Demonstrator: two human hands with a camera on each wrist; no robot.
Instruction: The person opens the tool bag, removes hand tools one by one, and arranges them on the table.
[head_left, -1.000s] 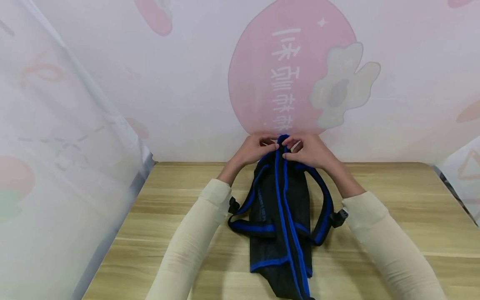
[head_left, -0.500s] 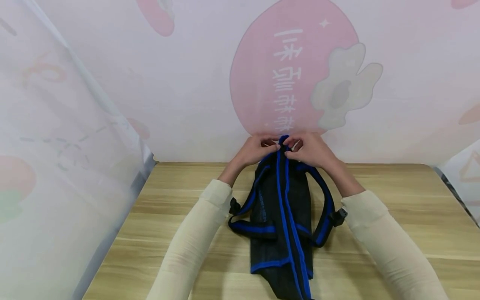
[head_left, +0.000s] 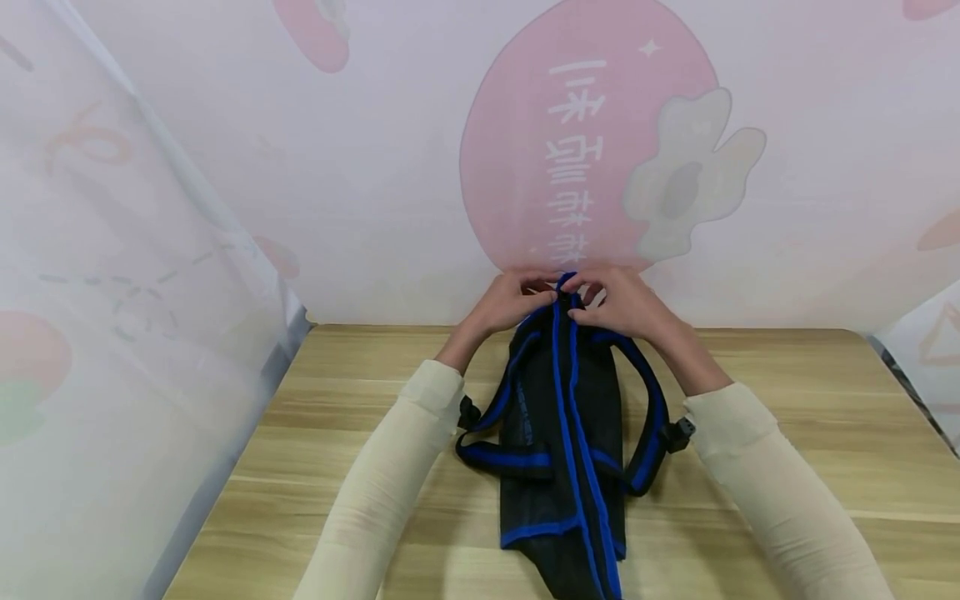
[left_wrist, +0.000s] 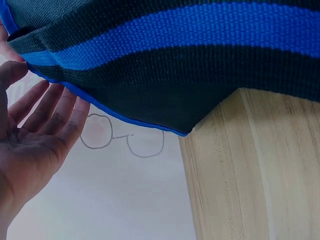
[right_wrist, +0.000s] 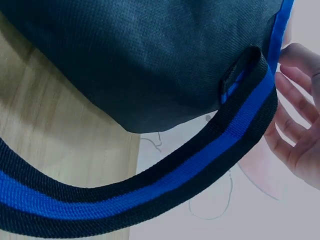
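A black fabric bag (head_left: 597, 387) with blue edging lies lengthwise on the table, its far end raised. Two blue-edged bands run side by side down its middle. My left hand (head_left: 510, 300) pinches the left side of the far tip between thumb and fingers. On the right side of that tip, my right hand (head_left: 618, 302) pinches the edge. A blue-striped strap (right_wrist: 185, 182) loops out below my right hand; another strap (left_wrist: 200, 30) crosses the left wrist view. Several fingertips are hidden behind the fabric.
The wooden table (head_left: 780, 433) extends on both sides of the bag. Behind it hangs a pale printed cloth (head_left: 375, 183), close to both hands. Black plastic buckles (head_left: 677, 435) on the straps lie near the cream sleeves.
My right fingers shift slightly at the bag's tip, the index finger ending a little further left. My left hand and the bag stay almost still.
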